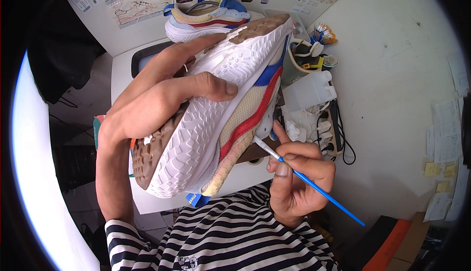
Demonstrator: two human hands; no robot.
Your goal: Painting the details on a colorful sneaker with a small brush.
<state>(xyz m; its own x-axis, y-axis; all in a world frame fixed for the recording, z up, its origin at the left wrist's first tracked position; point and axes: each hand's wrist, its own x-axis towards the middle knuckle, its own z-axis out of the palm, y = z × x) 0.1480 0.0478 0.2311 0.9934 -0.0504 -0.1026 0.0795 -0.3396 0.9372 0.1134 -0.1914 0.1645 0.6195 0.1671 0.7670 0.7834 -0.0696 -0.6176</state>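
Note:
My left hand (162, 94) grips a sneaker (206, 133) across its sole, thumb lying over the white treads. The shoe is tilted so that its white and brown sole and one side show: cream mesh, a red wavy stripe, blue panels. Between the thumb and fingers of my right hand (301, 177) is a thin paintbrush (321, 192) with a blue handle. Its tip meets the cream part of the shoe's side, below the red stripe. A matching sneaker (208, 18) rests at the back of the white table (152, 200), sole down.
Right of the shoe lie a translucent plastic bottle (310, 92), a power strip (333, 128) with plugs and cables, and a bin (299, 67) holding assorted items. A bundle of brushes (324, 34) stands behind. A dark-rimmed tray (142, 60) is partly hidden by my left hand.

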